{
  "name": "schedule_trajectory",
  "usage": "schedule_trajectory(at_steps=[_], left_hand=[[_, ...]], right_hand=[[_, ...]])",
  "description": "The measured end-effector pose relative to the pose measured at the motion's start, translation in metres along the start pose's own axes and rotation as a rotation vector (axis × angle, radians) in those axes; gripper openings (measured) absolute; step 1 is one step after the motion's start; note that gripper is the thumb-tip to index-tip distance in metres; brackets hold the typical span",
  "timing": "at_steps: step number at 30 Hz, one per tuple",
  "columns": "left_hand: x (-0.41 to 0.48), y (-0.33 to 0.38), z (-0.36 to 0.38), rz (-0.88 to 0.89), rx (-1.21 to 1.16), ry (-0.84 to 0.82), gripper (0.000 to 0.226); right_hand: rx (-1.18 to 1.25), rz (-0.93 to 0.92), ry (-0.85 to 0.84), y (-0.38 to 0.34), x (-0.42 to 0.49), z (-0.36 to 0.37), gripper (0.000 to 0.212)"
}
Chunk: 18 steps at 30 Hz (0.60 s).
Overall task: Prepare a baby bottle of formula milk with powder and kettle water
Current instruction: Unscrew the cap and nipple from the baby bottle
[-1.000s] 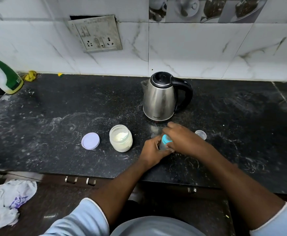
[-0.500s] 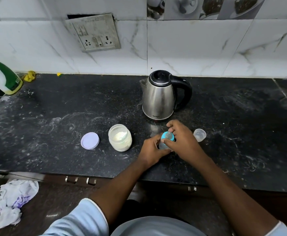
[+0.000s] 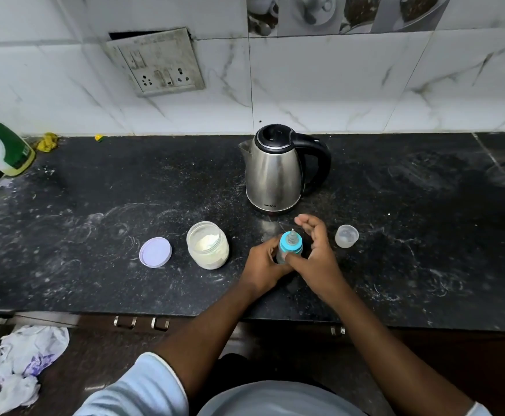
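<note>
A small baby bottle (image 3: 290,247) with a teal ring and a clear teat stands on the black counter (image 3: 425,235), just in front of the steel kettle (image 3: 275,172). My left hand (image 3: 261,265) grips the bottle's body from the left. Beside it on the right is my right hand (image 3: 317,259), its thumb touching the teal ring and its fingers arched clear of the teat. An open glass jar of white powder (image 3: 207,249) is to the left, its purple lid (image 3: 155,252) lying flat beside it. The bottle's clear cap (image 3: 346,235) sits to the right.
A green and white bottle (image 3: 2,145) stands at the counter's far left end, with a yellow scrap (image 3: 47,142) near it. A wall socket (image 3: 158,63) is above. A crumpled plastic bag (image 3: 23,364) lies on the floor at the lower left. Powder dusts the counter.
My right hand covered the teal ring a second ago; its fingers have now lifted off, leaving only the thumb touching the ring, and the teat shows. My left hand keeps its hold.
</note>
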State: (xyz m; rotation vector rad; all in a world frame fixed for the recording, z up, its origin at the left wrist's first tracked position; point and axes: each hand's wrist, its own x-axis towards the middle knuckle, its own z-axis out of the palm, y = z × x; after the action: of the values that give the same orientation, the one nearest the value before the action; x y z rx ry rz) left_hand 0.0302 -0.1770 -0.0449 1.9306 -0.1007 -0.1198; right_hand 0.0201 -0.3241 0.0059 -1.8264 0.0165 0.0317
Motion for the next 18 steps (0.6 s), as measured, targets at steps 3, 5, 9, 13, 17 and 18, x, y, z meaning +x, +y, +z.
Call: schedule_trajectory(at_steps=[3, 5, 9, 13, 17, 18], left_hand=[[0.000, 0.000, 0.000, -0.004, 0.005, 0.004, 0.042], [0.000, 0.002, 0.000, -0.009, -0.001, 0.003, 0.045], [0.000, 0.000, 0.001, -0.013, 0.018, -0.001, 0.045], [0.000, -0.001, 0.001, -0.007, 0.009, 0.007, 0.044], [0.000, 0.001, 0.001, -0.030, -0.007, 0.003, 0.048], [0.001, 0.000, 0.001, -0.033, -0.001, 0.000, 0.047]], right_hand=[[-0.097, 0.006, 0.061, 0.000, -0.001, 0.003, 0.083], [-0.065, -0.002, 0.070, -0.001, 0.000, 0.002, 0.077], [0.017, 0.003, -0.035, -0.004, 0.000, -0.003, 0.073], [-0.086, 0.004, -0.006, 0.005, 0.003, -0.003, 0.087], [-0.083, -0.012, 0.015, 0.007, 0.007, -0.003, 0.081], [-0.049, -0.011, -0.010, 0.006, 0.006, -0.004, 0.079]])
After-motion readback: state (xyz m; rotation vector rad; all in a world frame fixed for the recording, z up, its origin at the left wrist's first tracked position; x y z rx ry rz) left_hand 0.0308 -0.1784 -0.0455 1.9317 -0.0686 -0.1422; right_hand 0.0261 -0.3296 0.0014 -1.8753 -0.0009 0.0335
